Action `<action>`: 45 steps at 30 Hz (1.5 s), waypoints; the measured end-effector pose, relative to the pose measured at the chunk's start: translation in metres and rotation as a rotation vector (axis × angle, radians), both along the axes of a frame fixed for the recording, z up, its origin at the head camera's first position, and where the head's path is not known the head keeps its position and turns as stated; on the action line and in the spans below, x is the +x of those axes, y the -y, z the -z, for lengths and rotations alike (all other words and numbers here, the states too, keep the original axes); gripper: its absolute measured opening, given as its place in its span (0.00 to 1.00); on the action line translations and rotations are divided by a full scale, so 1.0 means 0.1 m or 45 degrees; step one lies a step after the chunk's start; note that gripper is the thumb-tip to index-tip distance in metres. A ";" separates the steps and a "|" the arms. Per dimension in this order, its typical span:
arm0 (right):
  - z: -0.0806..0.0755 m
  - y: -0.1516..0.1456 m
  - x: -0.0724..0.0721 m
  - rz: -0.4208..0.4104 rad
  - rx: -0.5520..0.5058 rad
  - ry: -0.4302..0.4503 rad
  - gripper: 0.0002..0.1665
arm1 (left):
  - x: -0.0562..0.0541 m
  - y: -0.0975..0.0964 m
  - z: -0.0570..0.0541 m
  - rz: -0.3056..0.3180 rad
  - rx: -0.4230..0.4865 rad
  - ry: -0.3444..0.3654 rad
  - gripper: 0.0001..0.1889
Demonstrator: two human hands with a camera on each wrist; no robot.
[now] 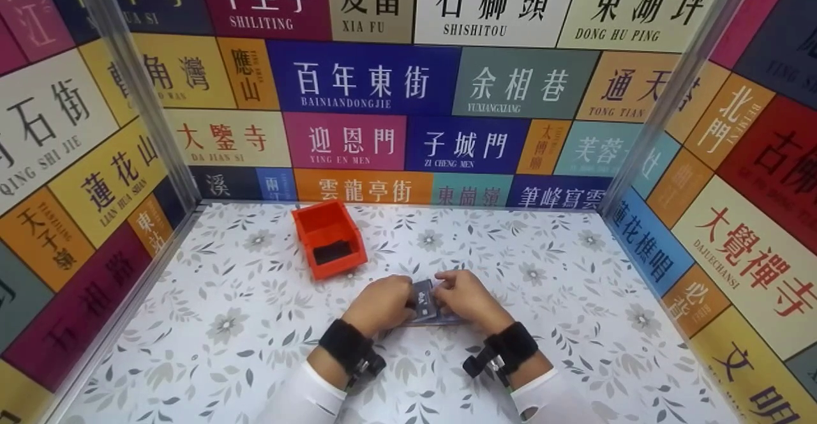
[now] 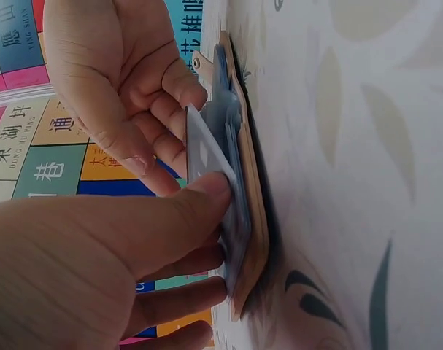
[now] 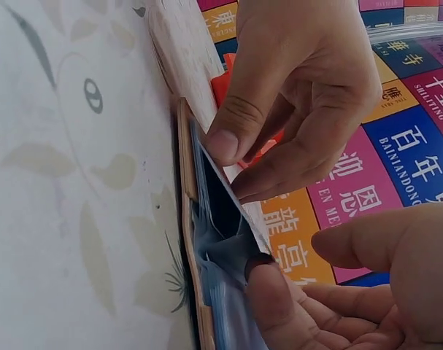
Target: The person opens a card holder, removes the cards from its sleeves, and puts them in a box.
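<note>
A card holder with a tan cover [image 2: 252, 240] and clear plastic sleeves [image 3: 225, 292] lies opened on the table. My left hand [image 1: 382, 302] pinches a flat card [image 1: 424, 297] at the holder's left part; it looks grey with white marks from above. In the left wrist view, the thumb [image 2: 210, 191] presses on the card's face and the other fingers reach behind it. At the card's other edge is my right hand [image 1: 471, 297], its fingers loosely bent. One right fingertip [image 3: 271, 288] touches the raised sleeve edge, while another finger stands apart from it. Both hands hide much of the holder.
An orange-red open bin [image 1: 329, 239] with a dark flat item [image 1: 332, 251] inside stands beyond my left hand. The table [image 1: 549, 360] has a floral print. Panels [image 1: 364, 79] with place names enclose the back and both sides.
</note>
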State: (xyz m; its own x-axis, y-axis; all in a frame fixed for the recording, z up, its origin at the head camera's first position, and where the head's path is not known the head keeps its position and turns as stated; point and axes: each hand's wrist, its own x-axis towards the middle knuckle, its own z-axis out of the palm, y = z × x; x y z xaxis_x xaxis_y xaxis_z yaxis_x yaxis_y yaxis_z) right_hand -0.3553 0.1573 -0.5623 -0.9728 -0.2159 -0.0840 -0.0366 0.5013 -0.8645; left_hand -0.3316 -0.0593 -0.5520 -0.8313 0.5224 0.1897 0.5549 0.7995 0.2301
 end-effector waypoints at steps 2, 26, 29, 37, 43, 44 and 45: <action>0.01 0.00 0.00 -0.004 -0.001 -0.004 0.28 | 0.00 -0.01 0.00 -0.010 0.003 0.003 0.08; 0.04 0.01 0.01 -0.037 -0.111 0.088 0.11 | 0.05 -0.03 0.01 0.000 0.016 -0.072 0.11; 0.03 0.01 0.01 -0.017 -0.130 0.123 0.10 | 0.05 -0.03 0.00 0.003 0.020 -0.072 0.10; 0.07 0.04 0.01 -0.051 -0.157 0.117 0.08 | 0.05 -0.04 0.00 0.008 0.014 -0.080 0.07; 0.04 0.02 0.01 0.040 -0.110 0.083 0.05 | 0.04 -0.04 0.00 0.013 -0.002 -0.079 0.06; 0.02 0.01 0.01 0.065 -0.101 0.071 0.05 | 0.03 -0.03 0.00 0.016 -0.014 -0.075 0.05; 0.00 0.00 0.00 0.090 -0.084 0.057 0.05 | 0.03 -0.03 0.00 0.021 -0.022 -0.070 0.05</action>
State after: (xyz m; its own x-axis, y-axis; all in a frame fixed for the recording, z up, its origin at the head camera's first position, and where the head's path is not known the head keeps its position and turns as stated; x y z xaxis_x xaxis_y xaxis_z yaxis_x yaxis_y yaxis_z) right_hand -0.3550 0.1572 -0.5628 -0.9814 -0.1530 -0.1158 0.0366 0.4428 -0.8959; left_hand -0.3289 -0.0565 -0.5518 -0.8113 0.5392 0.2261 0.5792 0.7939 0.1852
